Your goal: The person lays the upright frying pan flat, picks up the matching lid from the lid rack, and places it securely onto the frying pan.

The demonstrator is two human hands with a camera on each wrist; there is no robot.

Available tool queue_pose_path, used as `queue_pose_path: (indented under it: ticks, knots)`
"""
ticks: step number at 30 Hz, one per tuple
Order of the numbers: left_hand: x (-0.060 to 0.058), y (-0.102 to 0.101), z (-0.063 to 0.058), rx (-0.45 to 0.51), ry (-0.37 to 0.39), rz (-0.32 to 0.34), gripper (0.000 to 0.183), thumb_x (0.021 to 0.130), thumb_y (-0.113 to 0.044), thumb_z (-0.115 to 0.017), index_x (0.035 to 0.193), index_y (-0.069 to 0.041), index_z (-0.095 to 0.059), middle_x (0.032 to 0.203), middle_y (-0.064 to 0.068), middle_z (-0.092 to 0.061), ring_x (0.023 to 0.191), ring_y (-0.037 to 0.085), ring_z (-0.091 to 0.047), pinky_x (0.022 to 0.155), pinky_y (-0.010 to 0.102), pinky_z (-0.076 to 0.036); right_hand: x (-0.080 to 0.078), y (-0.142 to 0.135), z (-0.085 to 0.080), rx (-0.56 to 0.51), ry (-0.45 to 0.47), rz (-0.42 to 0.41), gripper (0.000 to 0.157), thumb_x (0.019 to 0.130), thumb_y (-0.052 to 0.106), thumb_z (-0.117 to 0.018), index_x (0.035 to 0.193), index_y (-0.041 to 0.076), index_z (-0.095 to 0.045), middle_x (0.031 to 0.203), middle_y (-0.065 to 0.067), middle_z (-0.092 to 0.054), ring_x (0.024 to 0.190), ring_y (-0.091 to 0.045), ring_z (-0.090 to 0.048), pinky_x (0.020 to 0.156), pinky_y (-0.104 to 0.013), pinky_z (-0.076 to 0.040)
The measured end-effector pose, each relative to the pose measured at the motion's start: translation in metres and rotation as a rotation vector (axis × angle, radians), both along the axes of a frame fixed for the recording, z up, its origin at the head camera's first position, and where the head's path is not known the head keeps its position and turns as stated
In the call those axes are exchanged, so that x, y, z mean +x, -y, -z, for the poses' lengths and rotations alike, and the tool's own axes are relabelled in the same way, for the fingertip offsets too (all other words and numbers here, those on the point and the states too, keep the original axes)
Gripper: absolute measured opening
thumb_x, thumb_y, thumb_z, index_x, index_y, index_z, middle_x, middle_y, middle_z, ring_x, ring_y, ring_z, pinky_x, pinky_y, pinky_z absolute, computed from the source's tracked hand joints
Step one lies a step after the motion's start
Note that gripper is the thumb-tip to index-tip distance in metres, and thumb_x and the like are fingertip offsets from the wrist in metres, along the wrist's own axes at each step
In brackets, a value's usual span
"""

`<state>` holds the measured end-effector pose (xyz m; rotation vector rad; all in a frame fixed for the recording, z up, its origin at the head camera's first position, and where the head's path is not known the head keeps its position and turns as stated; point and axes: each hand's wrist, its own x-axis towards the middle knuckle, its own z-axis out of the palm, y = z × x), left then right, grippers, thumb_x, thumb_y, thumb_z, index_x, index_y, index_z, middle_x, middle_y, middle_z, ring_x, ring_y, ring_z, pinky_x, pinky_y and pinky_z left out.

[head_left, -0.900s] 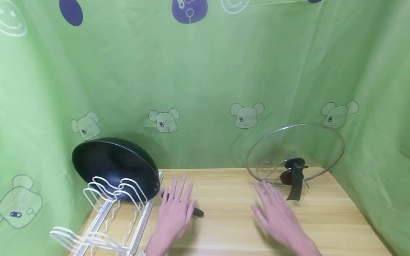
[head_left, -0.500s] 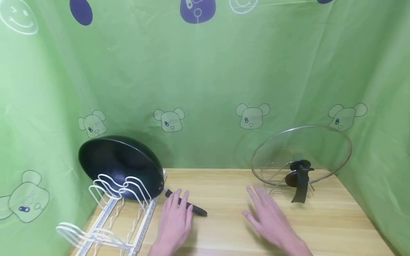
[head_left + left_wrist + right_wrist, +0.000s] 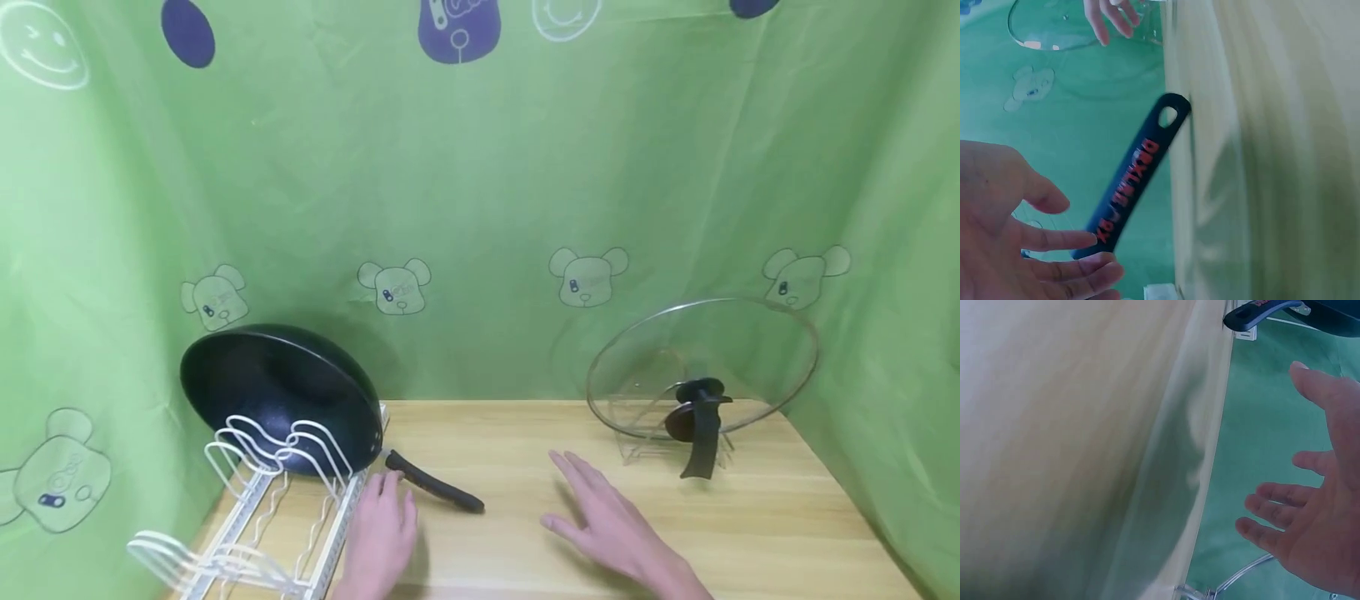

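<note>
A black wok (image 3: 281,392) leans tilted in the white wire rack (image 3: 330,533) at the left, its black handle (image 3: 438,485) sloping down to the tabletop. My left hand (image 3: 381,529) hovers just in front of that handle, fingers loosely bent and holding nothing; red lettering runs along the handle (image 3: 1132,178) in the left wrist view. My right hand (image 3: 607,521) is over the table, fingers straight and thumb apart, with nothing in it. Behind it to the right stands a glass lid (image 3: 637,367) with a metal rim and a black knob (image 3: 701,408).
A clear wire stand (image 3: 637,450) shows beneath the glass lid. The light wooden tabletop (image 3: 517,433) lies between rack and lid. A green printed curtain (image 3: 480,183) encloses the back and both sides.
My left hand has moved left and toward me, off the wok handle, which now shows whole. My right hand has shifted left, away from the lid. The head view has shifted slightly.
</note>
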<state>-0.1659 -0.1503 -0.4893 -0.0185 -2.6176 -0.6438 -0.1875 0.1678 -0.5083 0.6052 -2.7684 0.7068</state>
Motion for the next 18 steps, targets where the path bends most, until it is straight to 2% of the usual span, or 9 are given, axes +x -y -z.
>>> queue_pose_path:
  ticks: [6,14,16,18]
  knots:
    - [-0.003,0.009,0.006,0.145,0.081,-0.001,0.038,0.093,-0.024,-0.058,0.118,0.005,-0.056,0.109,0.018,-0.059,0.101,0.034,-0.058,0.084,0.049,-0.049,-0.001,0.013,-0.002,-0.004,0.072,-0.030,0.083,0.083,0.065,-0.055,0.150,0.035,-0.017,0.154,0.000,-0.022,0.137,-0.026,-0.029,0.102,-0.058,-0.031]
    - [-0.015,0.016,0.016,0.333,0.143,-0.015,0.046,0.094,-0.026,-0.057,0.126,0.007,-0.049,0.102,0.013,-0.062,0.095,0.028,-0.060,0.082,0.047,-0.050,-0.006,0.040,-0.006,-0.016,0.080,-0.125,0.081,0.083,0.063,-0.057,0.149,0.031,-0.024,0.151,-0.001,-0.030,0.135,-0.023,-0.033,0.101,-0.053,-0.035]
    - [-0.018,0.016,0.018,0.401,0.149,-0.010,0.047,0.095,-0.027,-0.056,0.126,0.008,-0.048,0.102,0.014,-0.063,0.094,0.029,-0.062,0.081,0.045,-0.051,-0.009,0.046,-0.006,-0.015,0.058,-0.154,0.080,0.084,0.062,-0.057,0.149,0.026,-0.026,0.149,-0.003,-0.033,0.133,-0.025,-0.036,0.101,-0.052,-0.037]
    - [-0.021,0.016,0.019,0.520,0.168,0.018,0.048,0.096,-0.027,-0.055,0.125,0.009,-0.048,0.103,0.019,-0.063,0.095,0.031,-0.063,0.079,0.043,-0.052,-0.013,0.052,-0.005,-0.014,0.035,-0.178,0.078,0.085,0.058,-0.059,0.148,0.022,-0.030,0.147,-0.006,-0.036,0.131,-0.026,-0.038,0.100,-0.051,-0.038]
